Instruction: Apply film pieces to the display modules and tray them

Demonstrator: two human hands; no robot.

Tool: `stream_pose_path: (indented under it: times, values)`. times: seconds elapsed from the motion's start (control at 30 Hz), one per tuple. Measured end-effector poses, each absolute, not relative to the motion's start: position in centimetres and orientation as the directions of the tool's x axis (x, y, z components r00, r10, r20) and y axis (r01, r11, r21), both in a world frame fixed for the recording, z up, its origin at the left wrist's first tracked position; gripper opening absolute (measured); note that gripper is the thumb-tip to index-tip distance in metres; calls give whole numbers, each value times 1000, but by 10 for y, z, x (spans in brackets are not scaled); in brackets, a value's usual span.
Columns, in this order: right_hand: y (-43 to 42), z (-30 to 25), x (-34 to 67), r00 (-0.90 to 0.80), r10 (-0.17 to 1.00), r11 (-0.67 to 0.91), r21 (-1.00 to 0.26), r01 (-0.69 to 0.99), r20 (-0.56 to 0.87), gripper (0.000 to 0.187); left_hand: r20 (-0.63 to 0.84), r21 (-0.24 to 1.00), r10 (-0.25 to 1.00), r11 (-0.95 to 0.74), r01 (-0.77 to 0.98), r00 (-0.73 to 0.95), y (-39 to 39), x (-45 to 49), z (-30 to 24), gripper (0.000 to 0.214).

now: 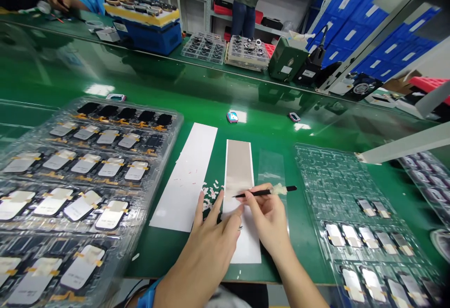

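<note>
Black tweezers (260, 192), with a pale wrapping near their rear end, are held in my right hand (269, 219). Their tip touches or hovers just over a long sheet (239, 167) that is grey-beige at the far part and white nearer me. My left hand (214, 242) rests with fingers spread across that sheet's left edge, and its index finger bends toward the tweezers; its thumb is mostly hidden. Small white scraps (211, 191) are scattered by its fingertips. A plain white strip (190, 176) lies to the left, and a clear film (271, 167) to the right.
On the left a clear tray (140, 205) holds rows of small screen modules; a similar tray (316, 181) on the right holds several near its front. Small watch-like pieces (232, 116) sit farther back. Beyond are a blue box (151, 36), parts trays (204, 48) and two people.
</note>
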State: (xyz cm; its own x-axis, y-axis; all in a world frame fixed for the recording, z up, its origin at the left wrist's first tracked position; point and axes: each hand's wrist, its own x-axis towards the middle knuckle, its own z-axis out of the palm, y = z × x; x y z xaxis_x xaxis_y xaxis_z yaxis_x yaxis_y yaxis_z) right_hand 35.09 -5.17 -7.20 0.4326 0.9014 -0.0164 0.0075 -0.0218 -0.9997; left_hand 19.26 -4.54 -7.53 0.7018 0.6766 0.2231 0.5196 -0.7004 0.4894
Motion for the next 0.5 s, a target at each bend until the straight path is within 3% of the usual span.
stream_pose_path:
  times: [0.5]
  values:
    - [-53, -76, 353, 402, 915, 20, -1000, 11, 23, 19, 106, 478, 650, -697, 535, 753, -35, 194, -58, 34]
